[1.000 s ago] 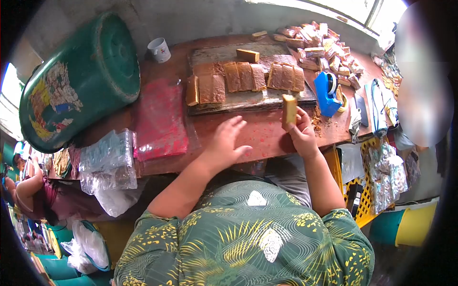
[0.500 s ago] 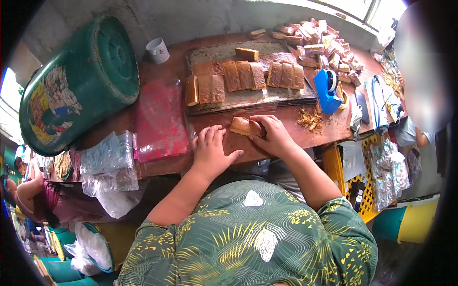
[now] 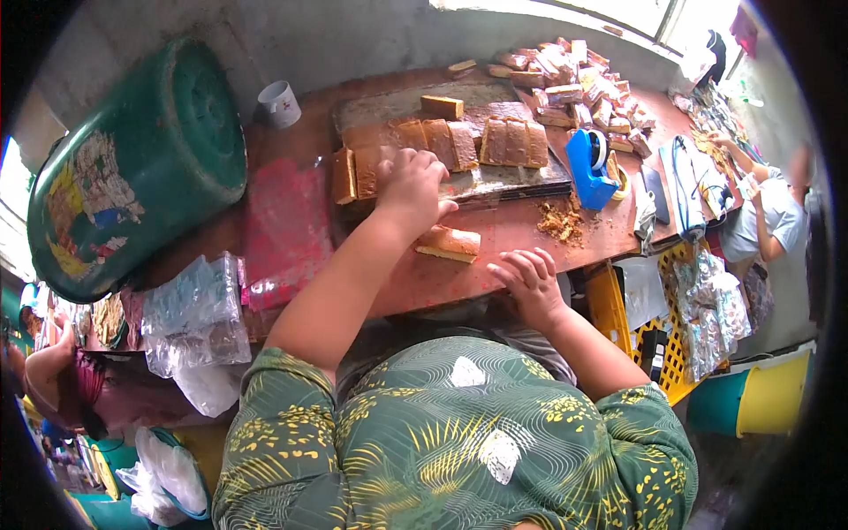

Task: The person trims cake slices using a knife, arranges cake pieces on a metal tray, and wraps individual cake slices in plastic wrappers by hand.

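My left hand (image 3: 411, 190) reaches over the front edge of the dark tray (image 3: 521, 189), at the brown-topped cake slices (image 3: 366, 173); its fingers are partly curled, and what they touch is hidden beneath them. On the table in front of the tray lies a single cake piece (image 3: 449, 243), just below my left hand. My right hand (image 3: 533, 287) rests at the table's front edge, right of that piece, fingers apart and holding nothing. More slices (image 3: 514, 141) stand in a row on the tray, with one piece (image 3: 442, 107) behind them.
Wrapped pieces (image 3: 583, 84) are heaped at the back right. A blue tape dispenser (image 3: 589, 168) stands beside crumbs (image 3: 559, 221). Red plastic (image 3: 287, 234), clear bags (image 3: 194, 309), a white mug (image 3: 279, 104) and a big green tub (image 3: 141, 168) are at left. Two other people are at the sides.
My left hand has moved from the table up to the slices on the tray. My right hand has let go of the cake piece and drawn back toward the table edge.
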A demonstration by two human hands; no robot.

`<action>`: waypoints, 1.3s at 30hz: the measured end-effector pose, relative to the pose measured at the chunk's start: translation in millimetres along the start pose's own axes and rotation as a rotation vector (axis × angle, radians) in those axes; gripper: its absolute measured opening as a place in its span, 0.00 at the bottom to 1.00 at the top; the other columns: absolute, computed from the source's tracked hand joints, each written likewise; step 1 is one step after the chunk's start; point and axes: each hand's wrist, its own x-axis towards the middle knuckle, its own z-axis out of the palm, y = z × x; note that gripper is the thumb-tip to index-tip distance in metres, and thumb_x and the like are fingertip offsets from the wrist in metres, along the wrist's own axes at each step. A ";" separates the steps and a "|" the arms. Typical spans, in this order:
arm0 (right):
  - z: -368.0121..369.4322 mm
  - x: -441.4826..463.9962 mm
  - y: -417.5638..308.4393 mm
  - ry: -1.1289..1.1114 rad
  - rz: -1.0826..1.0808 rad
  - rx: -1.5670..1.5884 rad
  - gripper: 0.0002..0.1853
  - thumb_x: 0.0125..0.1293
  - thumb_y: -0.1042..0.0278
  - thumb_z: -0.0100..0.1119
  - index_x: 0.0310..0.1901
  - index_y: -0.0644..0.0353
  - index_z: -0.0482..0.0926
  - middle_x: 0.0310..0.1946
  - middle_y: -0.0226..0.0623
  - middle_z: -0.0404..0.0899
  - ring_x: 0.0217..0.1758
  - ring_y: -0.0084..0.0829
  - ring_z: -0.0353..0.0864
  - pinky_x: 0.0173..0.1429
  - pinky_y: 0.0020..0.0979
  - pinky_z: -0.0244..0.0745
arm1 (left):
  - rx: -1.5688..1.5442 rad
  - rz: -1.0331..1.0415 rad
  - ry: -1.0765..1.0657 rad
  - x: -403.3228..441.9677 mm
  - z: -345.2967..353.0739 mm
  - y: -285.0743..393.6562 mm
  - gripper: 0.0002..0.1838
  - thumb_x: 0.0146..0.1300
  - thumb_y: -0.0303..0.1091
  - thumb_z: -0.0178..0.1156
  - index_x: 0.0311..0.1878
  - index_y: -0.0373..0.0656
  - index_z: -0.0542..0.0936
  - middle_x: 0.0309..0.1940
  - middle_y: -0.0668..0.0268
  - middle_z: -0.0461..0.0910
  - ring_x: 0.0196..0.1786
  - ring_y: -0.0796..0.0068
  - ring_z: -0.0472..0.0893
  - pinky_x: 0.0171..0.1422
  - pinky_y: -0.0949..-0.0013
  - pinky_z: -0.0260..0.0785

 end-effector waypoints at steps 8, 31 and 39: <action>-5.5 55.2 -30.3 -0.008 -0.186 0.479 0.18 0.55 0.58 0.73 0.49 0.40 0.87 0.49 0.27 0.82 0.52 0.37 0.80 0.66 0.44 0.70 | -0.624 -0.062 -0.178 8.7 -20.3 -6.3 0.07 0.68 0.30 0.64 0.46 0.41 0.82 0.42 0.58 0.90 0.48 0.58 0.89 0.56 0.55 0.78; -10.3 92.7 15.7 -0.096 0.179 0.589 0.09 0.59 0.65 0.76 0.36 0.56 0.83 0.34 0.38 0.86 0.42 0.44 0.85 0.48 0.44 0.79 | -0.373 0.119 -0.112 -57.4 -1.2 15.8 0.39 0.59 0.41 0.75 0.75 0.52 0.72 0.35 0.63 0.90 0.41 0.60 0.88 0.52 0.57 0.75; 7.7 65.8 17.0 -0.155 0.817 1.266 0.04 0.76 0.78 0.59 0.45 0.58 0.74 0.30 0.28 0.79 0.35 0.17 0.78 0.42 0.24 0.76 | -1.230 -0.340 -0.053 -95.8 41.8 -7.7 0.17 0.75 0.29 0.63 0.64 0.49 0.79 0.36 0.66 0.88 0.41 0.79 0.84 0.47 0.70 0.77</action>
